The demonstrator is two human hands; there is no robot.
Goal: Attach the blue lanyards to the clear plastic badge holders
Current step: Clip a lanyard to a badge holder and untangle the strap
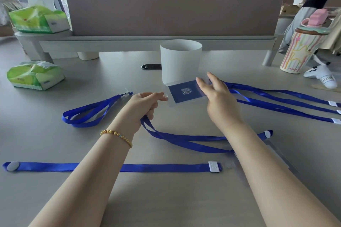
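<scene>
My left hand (145, 105) grips a blue lanyard (184, 141) that trails down and to the right across the table; its fingertips pinch the lanyard's clear clip at the left edge of a clear badge holder (184, 94). The holder has a dark blue card with a small code inside. My right hand (216, 97) holds the holder's right side with fingers extended over it. A looped lanyard (86, 114) lies to the left. Another lanyard (162, 167) lies flat along the front, its white clasp at a clear holder (230, 165). Several lanyards (276, 97) stretch off to the right.
A white paper cylinder (180, 61) stands just behind the held holder. Green tissue packs sit at the left (35, 77) and on a shelf (38, 20). A striped cup (299, 51) and white game controller (321, 76) are at the right. A grey divider panel (173, 5) backs the desk.
</scene>
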